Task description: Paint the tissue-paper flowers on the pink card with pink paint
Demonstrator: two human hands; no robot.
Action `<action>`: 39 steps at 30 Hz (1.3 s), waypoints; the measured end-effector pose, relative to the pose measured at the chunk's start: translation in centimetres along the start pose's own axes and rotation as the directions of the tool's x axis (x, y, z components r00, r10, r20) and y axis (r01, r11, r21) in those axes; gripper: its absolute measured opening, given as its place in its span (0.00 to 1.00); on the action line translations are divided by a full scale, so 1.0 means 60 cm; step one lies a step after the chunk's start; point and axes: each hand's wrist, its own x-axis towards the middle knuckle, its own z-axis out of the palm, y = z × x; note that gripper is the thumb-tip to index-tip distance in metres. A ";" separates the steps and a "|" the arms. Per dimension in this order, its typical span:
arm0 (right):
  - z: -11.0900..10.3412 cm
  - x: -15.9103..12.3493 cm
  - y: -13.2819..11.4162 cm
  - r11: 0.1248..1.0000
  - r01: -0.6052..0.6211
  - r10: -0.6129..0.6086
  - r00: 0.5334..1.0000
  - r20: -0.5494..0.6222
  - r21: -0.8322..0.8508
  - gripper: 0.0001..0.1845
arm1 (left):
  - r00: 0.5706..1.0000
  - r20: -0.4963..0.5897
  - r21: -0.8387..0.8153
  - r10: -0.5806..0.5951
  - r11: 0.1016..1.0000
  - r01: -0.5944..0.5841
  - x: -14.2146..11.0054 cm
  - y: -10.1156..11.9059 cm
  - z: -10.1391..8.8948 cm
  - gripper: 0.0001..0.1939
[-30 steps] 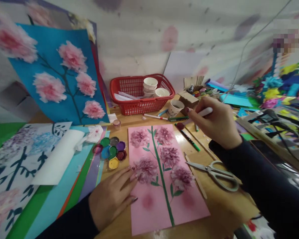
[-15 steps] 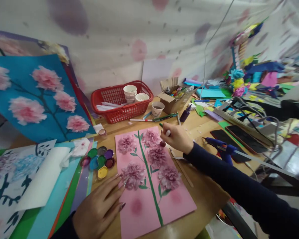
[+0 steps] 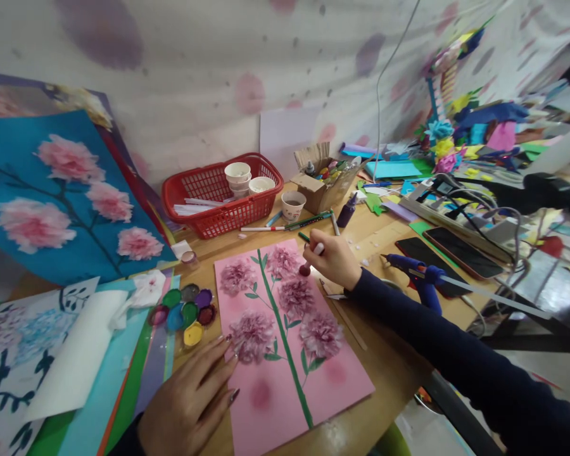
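Observation:
A pink sheet [image 3: 247,405] lies on the table with a painted green stem [image 3: 285,335], leaves and several ruffled purple-pink flowers [image 3: 296,297]. Two soft pink blotches show low on the sheet. My right hand [image 3: 335,258] is closed around the white handle of a brush [image 3: 304,269], whose round dark-red tip is at the sheet's upper right edge. Whether the tip touches the paper I cannot tell. Fingers spread, my left hand [image 3: 194,396] rests over the sheet's left edge. Beside it sit several small paint pots [image 3: 189,313].
A red basket [image 3: 213,218] with paper cups, a cup of dark liquid [image 3: 293,206] and a cardboard box [image 3: 318,190] stand behind. To the right lie a blue glue gun [image 3: 415,272], phones [image 3: 463,252] and a power strip [image 3: 437,212]. Flower artwork [image 3: 66,209] leans at left.
My right hand has come down and left, bringing the brush from above the pens to the sheet's upper right edge. My left hand stays at the left edge. The view has swung right.

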 end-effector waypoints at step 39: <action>-0.082 0.032 -0.016 0.956 0.239 -0.103 0.819 0.564 -0.172 0.04 | 1.000 -0.021 -0.051 0.002 0.999 -0.003 0.007 0.002 -0.001 0.13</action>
